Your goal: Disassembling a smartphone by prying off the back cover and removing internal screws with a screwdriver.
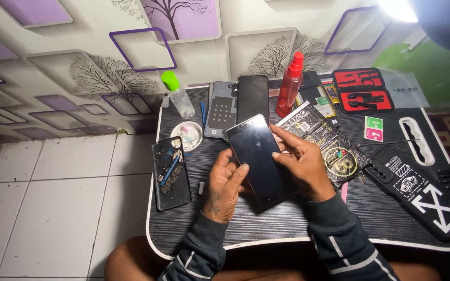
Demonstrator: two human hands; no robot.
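Purple-and-white wallpaper with bare tree prints backs a low dark worktop [266,229] set over a white tiled floor. Toward the worktop's far right corner lie two flat red-and-black packets [363,90], and just in front of them a small card with a green square above a pink one [374,128]. A black printed package with gold round marks [324,140] lies near the middle, partly under the right hand. Along the right edge rests a long black phone case with a white cross [420,190]. At the far edge stand a red spray bottle [290,84] and a clear bottle with a green cap [177,94]; a dismantled phone with tools on it [171,171] lies by the left edge. Above the worktop's middle, the left hand [224,187] curls loosely around the near left side of a dark smartphone [259,156], thumb on its edge, while the right hand [303,162] grips the right side, fingers spread flat onto the glass.
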